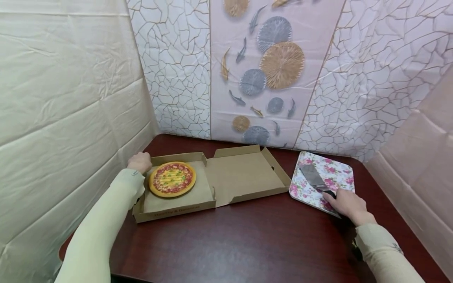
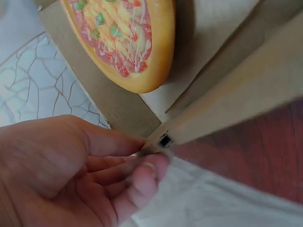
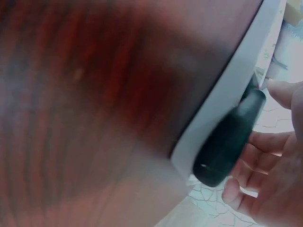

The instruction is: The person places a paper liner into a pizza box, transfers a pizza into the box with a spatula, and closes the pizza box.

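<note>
An open cardboard pizza box (image 1: 202,179) lies at the left and middle of the table, its lid folded back to the right. In its base sits a round pizza (image 1: 172,179) with a yellow crust. My left hand (image 1: 139,162) pinches the box wall (image 2: 213,111) at a corner between thumb and fingers. To the right, a metal spatula (image 1: 312,175) rests on a flowered cutting board (image 1: 341,177). My right hand (image 1: 348,204) is at its black handle (image 3: 230,137), thumb near the neck and loosely bent fingers beside it, not wrapped round it.
All of this stands on a dark red-brown wooden table (image 1: 233,239). Pale fabric walls (image 1: 88,114) enclose it on the left and right. A patterned cloth (image 1: 177,70) with discs and fish hangs behind the table's back edge.
</note>
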